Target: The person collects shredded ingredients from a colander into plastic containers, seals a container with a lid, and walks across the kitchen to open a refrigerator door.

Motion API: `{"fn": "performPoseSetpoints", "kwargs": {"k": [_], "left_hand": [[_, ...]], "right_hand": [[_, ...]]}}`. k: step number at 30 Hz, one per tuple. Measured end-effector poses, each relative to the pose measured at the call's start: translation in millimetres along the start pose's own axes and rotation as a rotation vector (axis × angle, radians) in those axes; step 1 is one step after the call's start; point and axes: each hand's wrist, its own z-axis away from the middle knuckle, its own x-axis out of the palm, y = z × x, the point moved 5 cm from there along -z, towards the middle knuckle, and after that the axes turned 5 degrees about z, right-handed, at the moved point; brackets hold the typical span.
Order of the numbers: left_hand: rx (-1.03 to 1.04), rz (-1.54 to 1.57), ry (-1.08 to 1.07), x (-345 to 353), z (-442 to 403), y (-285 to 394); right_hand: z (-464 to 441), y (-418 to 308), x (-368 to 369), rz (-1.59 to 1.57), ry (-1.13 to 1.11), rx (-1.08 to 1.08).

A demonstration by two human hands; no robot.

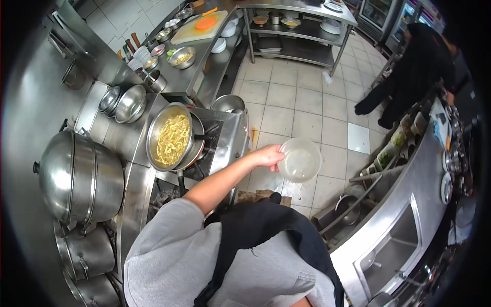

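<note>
My left hand (271,156) is closed on the rim of a clear, round plastic container (300,160), held out over the tiled floor. I cannot make out anything inside it. To the left of that arm, a metal bowl (151,138) with cooked noodles (173,139) rests over a pan (196,148) on the stove (215,158). A black pan handle (181,185) points toward me. My right hand is out of view; only a bit of skin shows at the bottom edge.
Large steamer pot (61,174) and stacked metal bowls (131,104) stand left. A cutting board (192,31) lies on the far counter. A steel shelf table (291,30) stands behind. At right are a sink (391,250) and a person in black (422,71).
</note>
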Motion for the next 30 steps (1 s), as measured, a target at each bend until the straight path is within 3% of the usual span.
{"fn": "performPoseSetpoints", "kwargs": {"k": [5, 10, 20, 25, 30], "left_hand": [[0.049, -0.029, 0.052, -49.3, -61.0, 47.8], [0.018, 0.000, 0.139, -113.2, -121.2, 63.4], [0.114, 0.176, 0.344, -311.5, -185.6, 77.4], [0.083, 0.196, 0.518, -363.3, -130.6, 87.8], [0.119, 0.295, 0.752, -359.9, -57.8, 76.9]], "right_hand": [[-37.3, -158.4, -54.4, -0.090, 0.014, -0.071], [-78.9, -270.0, -79.9, -0.110, 0.000, -0.124], [-191.5, -507.4, -149.7, 0.254, -0.051, -0.178], [-264.2, -646.2, -180.5, 0.572, -0.096, -0.287], [-374.7, -764.3, -191.7, 0.962, -0.189, -0.528]]}}
